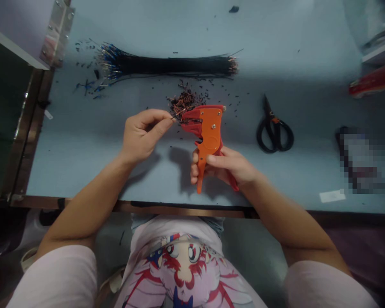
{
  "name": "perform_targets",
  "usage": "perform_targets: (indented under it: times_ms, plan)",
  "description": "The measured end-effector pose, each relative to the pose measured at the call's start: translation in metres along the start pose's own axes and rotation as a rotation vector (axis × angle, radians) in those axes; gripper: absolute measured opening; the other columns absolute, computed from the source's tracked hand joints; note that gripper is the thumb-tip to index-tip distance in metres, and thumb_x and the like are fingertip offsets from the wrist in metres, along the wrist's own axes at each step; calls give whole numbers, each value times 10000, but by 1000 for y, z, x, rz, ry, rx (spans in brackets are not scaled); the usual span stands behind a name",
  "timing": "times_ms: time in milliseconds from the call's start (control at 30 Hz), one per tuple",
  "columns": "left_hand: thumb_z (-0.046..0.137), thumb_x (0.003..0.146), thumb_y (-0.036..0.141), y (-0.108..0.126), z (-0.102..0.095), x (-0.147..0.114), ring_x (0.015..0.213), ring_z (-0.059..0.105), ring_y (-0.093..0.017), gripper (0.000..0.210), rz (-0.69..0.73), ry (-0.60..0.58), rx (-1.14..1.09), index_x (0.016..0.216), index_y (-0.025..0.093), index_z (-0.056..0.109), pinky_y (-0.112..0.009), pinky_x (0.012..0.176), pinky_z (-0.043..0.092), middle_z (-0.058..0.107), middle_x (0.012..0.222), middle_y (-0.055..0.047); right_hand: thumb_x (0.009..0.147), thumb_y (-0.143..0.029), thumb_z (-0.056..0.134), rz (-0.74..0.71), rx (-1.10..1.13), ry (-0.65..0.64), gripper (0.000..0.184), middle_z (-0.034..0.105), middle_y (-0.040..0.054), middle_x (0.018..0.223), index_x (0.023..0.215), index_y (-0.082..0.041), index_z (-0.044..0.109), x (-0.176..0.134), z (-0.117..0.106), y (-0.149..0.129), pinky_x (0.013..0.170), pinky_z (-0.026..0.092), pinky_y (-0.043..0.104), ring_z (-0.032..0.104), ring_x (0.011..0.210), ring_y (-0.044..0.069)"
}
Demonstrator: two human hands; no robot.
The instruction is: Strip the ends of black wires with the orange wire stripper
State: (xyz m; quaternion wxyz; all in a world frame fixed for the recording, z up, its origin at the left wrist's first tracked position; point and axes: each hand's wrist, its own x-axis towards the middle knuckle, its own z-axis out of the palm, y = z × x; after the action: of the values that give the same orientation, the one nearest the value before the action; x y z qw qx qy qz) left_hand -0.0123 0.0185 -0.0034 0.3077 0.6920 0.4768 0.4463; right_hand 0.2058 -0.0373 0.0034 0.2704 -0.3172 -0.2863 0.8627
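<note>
My right hand (229,164) is wrapped round the handles of an orange and red wire stripper (211,130), whose jaws point left. Between the thumb and forefinger of my left hand (147,132) is a short black wire (176,115), its end close to the stripper's jaws. Whether the wire sits inside the jaws I cannot tell. Just behind the jaws lies a heap of copper strands and black insulation scraps (183,100). A long bundle of black wires (176,65) stretches across the table beyond it, with blue ends at the left and bare copper ends at the right.
Black-handled scissors (275,132) lie to the right, points away from me. Farther right are a blurred-out dark object (361,160), a white label (332,196) and a red tool (374,80). Loose blue-ended pieces (90,87) are scattered at the left. The table edge (179,209) runs before me.
</note>
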Motion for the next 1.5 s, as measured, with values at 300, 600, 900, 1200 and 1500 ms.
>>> perform_targets:
  times_ms: [300, 600, 900, 1200, 1500]
  plan:
    - [601, 843, 380, 2, 1, -2, 608, 564, -89, 207, 23, -62, -20, 788, 193, 673, -207, 560, 436, 652, 679, 3, 758, -371, 715, 5, -2, -42, 348, 667, 84, 809, 944, -111, 579, -1, 1, 2, 690, 563, 384, 698, 751, 244]
    - [548, 867, 305, -2, -2, -3, 687, 587, -107, 159, 126, -113, 134, 847, 203, 670, -219, 653, 453, 671, 769, -7, 768, -367, 703, -7, -18, -51, 336, 657, 81, 807, 943, -112, 571, -2, 2, 1, 669, 566, 383, 694, 742, 238]
    - [495, 889, 274, -2, -3, -5, 686, 589, -107, 192, 332, -125, 343, 882, 190, 668, -221, 666, 430, 671, 761, -2, 783, -340, 701, -18, -51, -45, 306, 639, 72, 799, 937, -109, 574, -1, 2, 3, 672, 565, 385, 680, 722, 218]
    - [480, 899, 291, -2, -2, -7, 624, 548, -127, 207, 411, -44, 510, 902, 207, 669, -259, 628, 394, 636, 684, -12, 794, -330, 691, -36, -71, -33, 283, 634, 69, 804, 943, -112, 587, 0, 1, 5, 666, 564, 375, 675, 726, 217]
    - [425, 911, 295, -5, -5, -7, 590, 513, -154, 251, 467, -79, 627, 859, 218, 659, -300, 592, 335, 556, 598, -17, 819, -340, 663, -47, -117, -27, 261, 636, 61, 752, 913, -111, 583, 1, 5, 5, 606, 568, 359, 671, 681, 208]
